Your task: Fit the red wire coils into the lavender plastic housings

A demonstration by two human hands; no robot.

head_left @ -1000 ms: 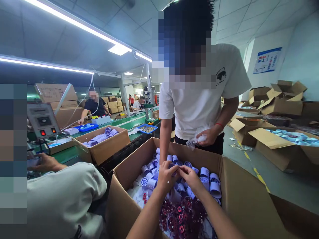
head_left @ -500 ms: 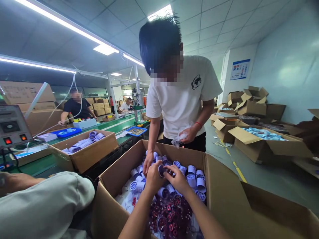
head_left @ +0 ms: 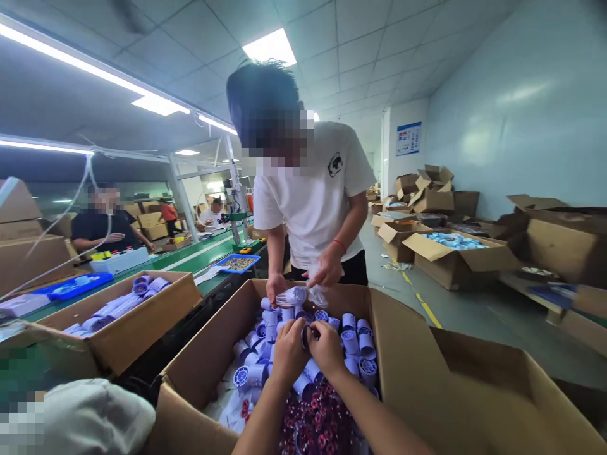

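Observation:
Over the large open carton (head_left: 386, 341), my left hand (head_left: 288, 351) is wrapped around a short plastic cylinder (head_left: 304, 338), whose dark open end faces right. My right hand (head_left: 327, 347) has its fingers pinched together at that opening; whatever is between them is too small to make out. Below my hands lie many white-violet plastic cylinders (head_left: 251, 376), some with spoked ends. Nearer to me is a pile of small dark-red ring parts with wires (head_left: 317, 417). My forearms hide part of both piles.
Across the carton, a co-worker in a white shirt (head_left: 310, 189) holds a cylinder (head_left: 291, 297) and clear plastic wrap (head_left: 317, 294). On the left, another carton (head_left: 156, 328) of cylinders stands beside the green conveyor (head_left: 208, 230). Open cartons (head_left: 455, 272) line the right.
My right fingers have closed in against the cylinder's opening. The co-worker has lifted a cylinder out of the carton towards the plastic wrap. The view has turned right.

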